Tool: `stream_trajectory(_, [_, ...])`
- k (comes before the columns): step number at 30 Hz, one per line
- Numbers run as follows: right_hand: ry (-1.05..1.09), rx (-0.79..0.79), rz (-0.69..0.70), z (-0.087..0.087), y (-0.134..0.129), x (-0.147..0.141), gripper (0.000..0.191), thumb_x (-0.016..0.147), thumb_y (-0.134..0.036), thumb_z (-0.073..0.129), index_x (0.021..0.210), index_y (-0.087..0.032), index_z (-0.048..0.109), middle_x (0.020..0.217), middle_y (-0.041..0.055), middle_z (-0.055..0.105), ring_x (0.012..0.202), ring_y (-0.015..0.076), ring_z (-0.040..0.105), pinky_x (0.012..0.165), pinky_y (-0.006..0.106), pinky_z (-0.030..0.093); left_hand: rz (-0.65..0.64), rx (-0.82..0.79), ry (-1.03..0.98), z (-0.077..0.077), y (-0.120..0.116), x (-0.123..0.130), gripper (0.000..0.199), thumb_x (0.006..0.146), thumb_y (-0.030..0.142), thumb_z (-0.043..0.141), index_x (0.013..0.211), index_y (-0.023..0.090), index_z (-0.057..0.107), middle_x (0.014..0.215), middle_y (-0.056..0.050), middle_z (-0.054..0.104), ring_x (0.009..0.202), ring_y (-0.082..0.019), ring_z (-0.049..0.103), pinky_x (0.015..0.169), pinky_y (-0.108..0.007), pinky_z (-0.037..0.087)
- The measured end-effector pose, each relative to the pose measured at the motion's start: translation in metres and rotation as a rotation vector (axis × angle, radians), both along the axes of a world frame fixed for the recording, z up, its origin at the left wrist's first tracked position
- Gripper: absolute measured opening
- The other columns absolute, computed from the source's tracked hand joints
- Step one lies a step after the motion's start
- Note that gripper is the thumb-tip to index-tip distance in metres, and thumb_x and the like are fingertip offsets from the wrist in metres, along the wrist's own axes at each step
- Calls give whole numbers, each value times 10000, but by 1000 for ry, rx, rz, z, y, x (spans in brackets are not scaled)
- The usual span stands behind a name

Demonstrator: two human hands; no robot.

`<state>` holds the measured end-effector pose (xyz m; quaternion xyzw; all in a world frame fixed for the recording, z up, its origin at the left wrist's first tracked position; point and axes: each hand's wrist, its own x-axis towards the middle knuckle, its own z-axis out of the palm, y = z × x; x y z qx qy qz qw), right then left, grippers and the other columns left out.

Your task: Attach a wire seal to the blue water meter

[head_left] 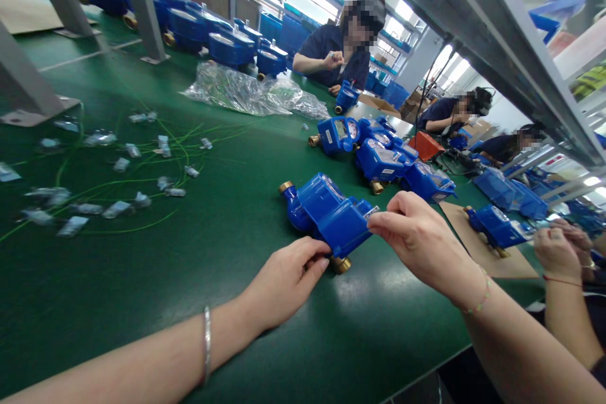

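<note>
A blue water meter (326,208) with brass threaded ends lies on the green table in front of me. My left hand (288,274) grips its near lower edge with curled fingers and thumb, close to one brass end (341,264). At the meter's right end, my right hand (411,233) is pinched closed on a small pale, clear piece (372,212), mostly hidden by the fingertips. Loose clear plastic seals (116,209) with thin green wires lie scattered on the left of the table.
More blue meters (381,161) are grouped just beyond mine, and others (231,47) stand in a row at the back. A crumpled clear plastic bag (246,88) lies between. Metal shelf legs (142,6) rise at the left. A co-worker's hands (561,246) work at a meter (497,225) on cardboard at right.
</note>
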<state>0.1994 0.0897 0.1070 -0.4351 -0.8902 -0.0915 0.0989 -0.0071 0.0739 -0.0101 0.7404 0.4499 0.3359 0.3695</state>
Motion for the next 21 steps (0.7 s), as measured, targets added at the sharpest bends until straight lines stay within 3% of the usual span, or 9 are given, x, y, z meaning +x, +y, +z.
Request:
stream_trajectory(13, [1,-4,-1,-3,2,-1,136,882,-188,534,893,-238,660,769,17,456,707,138,409,628,259,328,6,19,2,2,1,-1,206,888,246,454,1029,197,595,969,-24,628,828,-158,580,759,-277,467])
stream_trajectory(17, [-7,-74,9,-15,2,-9,152,890,-201,518,902,-231,666,788,28,479,742,147,436,666,268,357,37,20,34,1,0,1,237,869,284,490,1058,188,595,943,-29,641,743,-153,587,711,-276,478])
stream_trajectory(21, [-2,-109,31,-32,-4,-17,257,884,-133,477,1065,-231,630,868,56,512,817,174,466,737,299,402,17,28,54,-1,2,3,214,865,288,496,1009,204,629,944,-18,674,792,-161,615,748,-274,473])
